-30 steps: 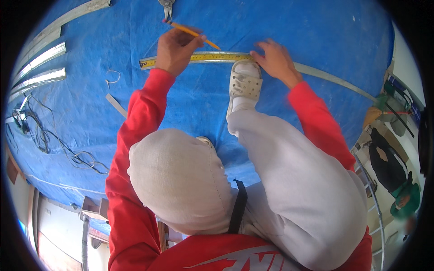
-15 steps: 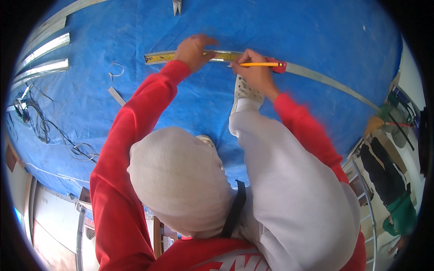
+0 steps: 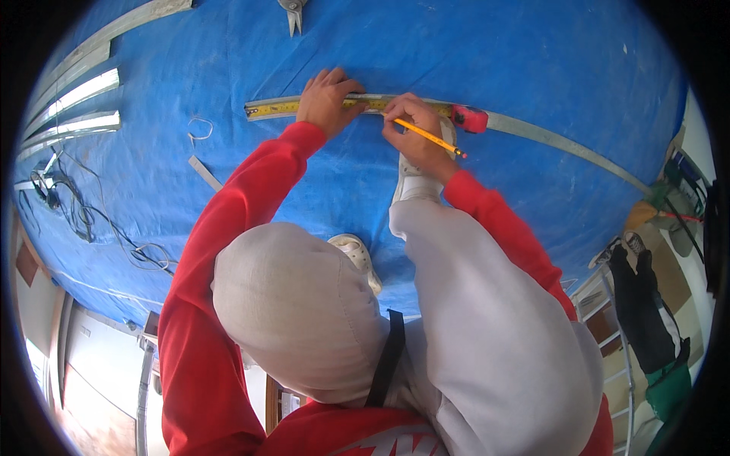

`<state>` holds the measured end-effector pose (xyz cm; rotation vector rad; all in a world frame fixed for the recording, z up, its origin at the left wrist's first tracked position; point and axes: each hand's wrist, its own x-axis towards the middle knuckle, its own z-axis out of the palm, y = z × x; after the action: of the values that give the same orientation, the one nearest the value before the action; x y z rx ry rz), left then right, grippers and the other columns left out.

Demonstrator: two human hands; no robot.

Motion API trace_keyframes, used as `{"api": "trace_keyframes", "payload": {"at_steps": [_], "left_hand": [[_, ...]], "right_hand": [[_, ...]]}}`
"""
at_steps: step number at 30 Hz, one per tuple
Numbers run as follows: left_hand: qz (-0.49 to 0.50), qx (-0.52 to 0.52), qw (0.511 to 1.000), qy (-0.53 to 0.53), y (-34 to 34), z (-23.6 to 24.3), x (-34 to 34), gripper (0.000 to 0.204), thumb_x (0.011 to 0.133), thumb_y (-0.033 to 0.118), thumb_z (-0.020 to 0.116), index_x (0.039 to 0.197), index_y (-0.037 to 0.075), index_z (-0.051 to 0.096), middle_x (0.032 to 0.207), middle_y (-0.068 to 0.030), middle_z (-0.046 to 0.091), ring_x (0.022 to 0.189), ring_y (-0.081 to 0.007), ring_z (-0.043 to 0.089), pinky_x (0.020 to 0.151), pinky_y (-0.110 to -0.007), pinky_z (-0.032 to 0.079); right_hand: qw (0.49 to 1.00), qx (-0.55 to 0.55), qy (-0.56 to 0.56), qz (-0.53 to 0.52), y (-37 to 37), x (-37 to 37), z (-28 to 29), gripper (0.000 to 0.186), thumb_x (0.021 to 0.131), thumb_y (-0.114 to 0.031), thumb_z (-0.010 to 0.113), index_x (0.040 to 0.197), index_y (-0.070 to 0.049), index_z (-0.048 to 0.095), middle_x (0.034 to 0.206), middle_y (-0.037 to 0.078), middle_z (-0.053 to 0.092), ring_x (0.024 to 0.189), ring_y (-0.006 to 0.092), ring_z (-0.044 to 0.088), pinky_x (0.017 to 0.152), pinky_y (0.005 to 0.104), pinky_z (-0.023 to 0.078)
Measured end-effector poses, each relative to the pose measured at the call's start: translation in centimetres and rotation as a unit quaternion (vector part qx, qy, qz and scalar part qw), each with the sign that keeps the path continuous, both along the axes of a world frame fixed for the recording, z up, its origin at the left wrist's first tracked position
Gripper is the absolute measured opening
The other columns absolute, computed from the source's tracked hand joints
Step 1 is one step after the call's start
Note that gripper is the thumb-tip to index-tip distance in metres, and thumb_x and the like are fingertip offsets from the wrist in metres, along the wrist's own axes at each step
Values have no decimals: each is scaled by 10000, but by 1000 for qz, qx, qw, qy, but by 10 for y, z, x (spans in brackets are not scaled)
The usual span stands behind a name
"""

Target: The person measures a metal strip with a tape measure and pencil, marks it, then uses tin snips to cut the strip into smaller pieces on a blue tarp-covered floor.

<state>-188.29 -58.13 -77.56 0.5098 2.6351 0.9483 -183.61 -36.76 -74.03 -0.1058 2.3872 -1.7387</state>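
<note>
A long narrow metal strip [image 3: 563, 143] lies across the blue sheet [image 3: 494, 45]. Along its left part stretches the yellow blade of a tape measure [image 3: 274, 110], whose red case [image 3: 470, 118] rests on the strip to the right of my hands. My left hand [image 3: 325, 105] presses the blade against the strip, fingers curled over the far side and thumb on the near side. In my closed right hand [image 3: 417, 114] is a yellow pencil [image 3: 439, 140], its point at the near edge of the blade and strip. My right shoe [image 3: 411, 163] stands just below that hand.
Metal snips [image 3: 293, 15] lie beyond the strip. More metal strips [image 3: 91, 90] and tangled black cable [image 3: 80, 216] are at left, near a small offcut [image 3: 205, 173] and a thin white loop [image 3: 201, 129]. At right are a ladder [image 3: 623, 372] and another person's dark trousers [image 3: 642, 311].
My left hand has settled onto the blade and strip. The right hand has turned the pencil so its point meets the strip's near edge and its eraser end sits lower.
</note>
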Motion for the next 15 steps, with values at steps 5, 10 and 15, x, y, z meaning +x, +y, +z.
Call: {"api": "trace_keyframes", "payload": {"at_steps": [5, 10, 15], "left_hand": [[8, 21, 1000, 4, 2, -4, 0, 245, 767, 239, 867, 984, 168, 779, 972, -22, 650, 987, -286, 604, 874, -429, 487], [-13, 9, 1000, 13, 0, -3, -2, 235, 778, 255, 863, 975, 168, 772, 975, -24, 644, 985, -283, 597, 876, -425, 484], [-16, -15, 1000, 9, 1, 3, 0, 232, 805, 265, 833, 1001, 167, 757, 1005, -30, 628, 1012, -292, 584, 897, -437, 478]], "right_hand": [[998, 31, -52, 15, 5, 2, -2, 146, 814, 83, 715, 905, 3, 633, 952, 77, 653, 869, 167, 652, 774, 268, 530], [1000, 0, -11, 8, 3, -1, -8, 146, 817, 67, 727, 912, -6, 644, 970, 78, 679, 864, 179, 670, 771, 285, 540], [1000, 12, -21, 1, 1, -2, -9, 147, 813, 57, 732, 910, -11, 644, 980, 85, 704, 875, 194, 693, 775, 298, 548]]}}
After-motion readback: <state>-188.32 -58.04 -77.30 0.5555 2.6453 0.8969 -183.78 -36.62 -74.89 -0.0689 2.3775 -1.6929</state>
